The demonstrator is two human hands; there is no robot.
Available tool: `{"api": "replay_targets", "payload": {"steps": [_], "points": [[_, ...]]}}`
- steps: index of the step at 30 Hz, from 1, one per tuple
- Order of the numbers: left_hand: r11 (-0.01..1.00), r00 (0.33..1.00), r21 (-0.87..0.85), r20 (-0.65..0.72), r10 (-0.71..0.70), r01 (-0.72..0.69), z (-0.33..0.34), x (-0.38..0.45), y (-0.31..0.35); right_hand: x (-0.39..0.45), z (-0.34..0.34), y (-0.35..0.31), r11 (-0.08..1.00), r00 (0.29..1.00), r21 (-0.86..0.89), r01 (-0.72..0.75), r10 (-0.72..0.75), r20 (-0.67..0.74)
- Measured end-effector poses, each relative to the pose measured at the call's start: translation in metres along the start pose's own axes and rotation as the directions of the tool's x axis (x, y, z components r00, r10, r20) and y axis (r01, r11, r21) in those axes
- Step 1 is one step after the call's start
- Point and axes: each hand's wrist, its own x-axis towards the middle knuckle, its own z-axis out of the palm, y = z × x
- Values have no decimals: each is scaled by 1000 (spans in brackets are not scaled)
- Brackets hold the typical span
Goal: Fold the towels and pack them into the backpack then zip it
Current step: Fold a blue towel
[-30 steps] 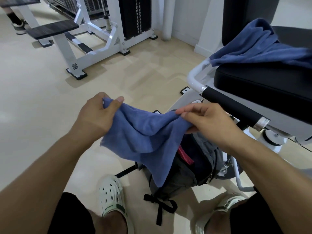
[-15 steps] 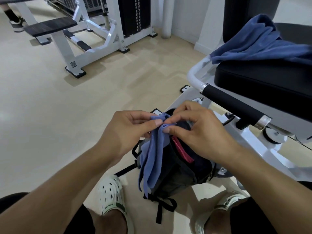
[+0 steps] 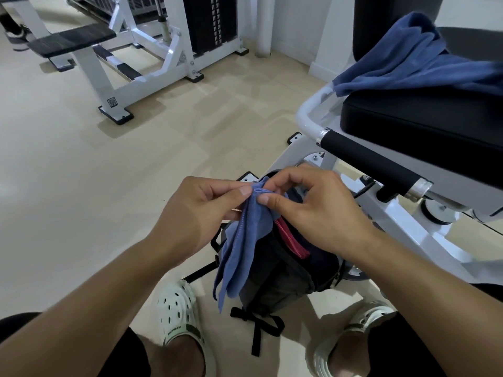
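Pale gym flooring (image 3: pixel 81 186) runs wide and bare on the person's left, with a white weight machine (image 3: pixel 152 58) well apart at the far side. On the right a padded black seat (image 3: pixel 424 123) on a white frame serves as the surface, and a second blue towel (image 3: pixel 413 66) lies unfolded in a heap along its far edge.

Between the person's feet a dark backpack (image 3: pixel 275 281) stands on the floor with its mouth open, a pink lining strip (image 3: pixel 291 240) showing inside. Above that mouth the left hand (image 3: pixel 196 216) and the right hand (image 3: pixel 315 210) are close together, each pinching the top edge of a small blue towel (image 3: pixel 245 243) between thumb and fingers. The cloth hangs doubled in loose drapes down the backpack's left side, outside the opening.

As a judgement, the task is in its early part: this towel is about halfway through folding, nothing blue shows inside the backpack, the second towel is untouched, and the zip is not yet closed.

Room to move is good on the left and toward the person. On the right it is tight: the black roller bar (image 3: pixel 373 161) and the frame stand just beside the right wrist and the backpack's far side, so lowering straight down looks the safest path.
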Motion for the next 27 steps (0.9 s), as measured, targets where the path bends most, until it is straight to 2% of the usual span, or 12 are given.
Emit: {"api": "replay_targets", "payload": {"steps": [7, 13, 14, 18, 24, 27], "points": [[997, 999, 69, 6, 44, -44, 4, -4, 6, 0, 1, 1, 998, 1000, 57, -26, 25, 17], [999, 999, 31, 0, 34, -34, -2, 0, 2, -1, -1, -2, 996, 999, 87, -16, 13, 39], [999, 999, 21, -8, 44, -43, -3, 0, 2, 0, -3, -2, 999, 998, 48, -18, 15, 63], [994, 989, -59, -119, 90, -97, -13, 7, 2, 6, -7, 9, 945, 987, -315, 91, -44, 153], [993, 981, 1, -156, 114, -116, -29, 12, 5, 7, -5, 14, 890, 980, -437, 127, -44, 197], [988, 970, 79, -193, 148, -135, -36, 15, 5, 8, -8, 13, 909, 979, -404, 106, -25, 201]]}}
